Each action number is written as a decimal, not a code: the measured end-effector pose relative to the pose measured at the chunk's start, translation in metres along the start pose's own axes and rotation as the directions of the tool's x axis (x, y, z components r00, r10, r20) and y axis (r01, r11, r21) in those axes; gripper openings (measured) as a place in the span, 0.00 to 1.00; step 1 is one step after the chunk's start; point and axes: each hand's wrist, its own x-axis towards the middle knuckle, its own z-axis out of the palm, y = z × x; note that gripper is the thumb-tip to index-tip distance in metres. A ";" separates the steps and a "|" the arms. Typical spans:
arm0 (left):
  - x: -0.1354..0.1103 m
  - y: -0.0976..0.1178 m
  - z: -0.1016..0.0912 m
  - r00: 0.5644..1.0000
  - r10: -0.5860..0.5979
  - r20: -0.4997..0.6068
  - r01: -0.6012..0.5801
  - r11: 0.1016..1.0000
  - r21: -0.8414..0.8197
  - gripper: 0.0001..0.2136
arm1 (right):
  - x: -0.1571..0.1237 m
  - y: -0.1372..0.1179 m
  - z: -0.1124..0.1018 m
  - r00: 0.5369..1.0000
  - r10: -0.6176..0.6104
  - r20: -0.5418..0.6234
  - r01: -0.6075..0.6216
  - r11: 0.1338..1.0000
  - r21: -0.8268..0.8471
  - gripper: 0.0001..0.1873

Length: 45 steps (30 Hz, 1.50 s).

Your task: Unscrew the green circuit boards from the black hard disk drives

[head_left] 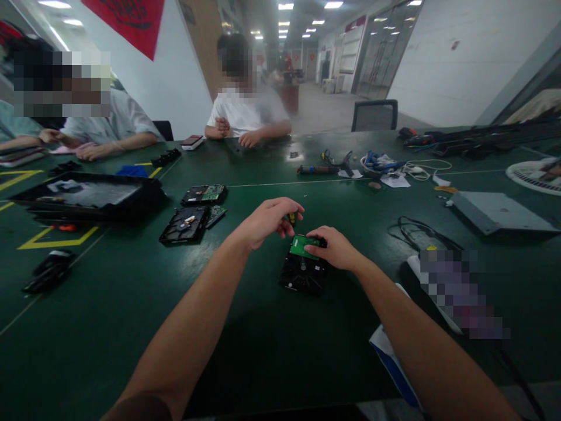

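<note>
Left hand (272, 221) holds a tool (292, 219), right hand (336, 248) a hard drive (302, 276), long axis forward, green end (298, 245) farthest.

A black hard drive (302, 277) lies flat on the green tabletop (254, 351), green circuit board (300, 246) uppermost, near a yellow-and-black tool (292, 218).

The bare left forearm (199, 310) and right forearm (398, 316) slant inward from below, the left hand (272, 221) arched with its fingers curled and pointing right, the right hand (339, 248) just beside it and slightly lower, thumb stretched leftward, fingers bent.
</note>
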 end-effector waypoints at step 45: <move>-0.003 0.006 0.011 0.992 -0.093 -0.080 0.087 0.993 -0.079 0.08 | 0.000 -0.003 -0.001 1.000 -0.024 -0.006 0.024 1.000 0.003 0.17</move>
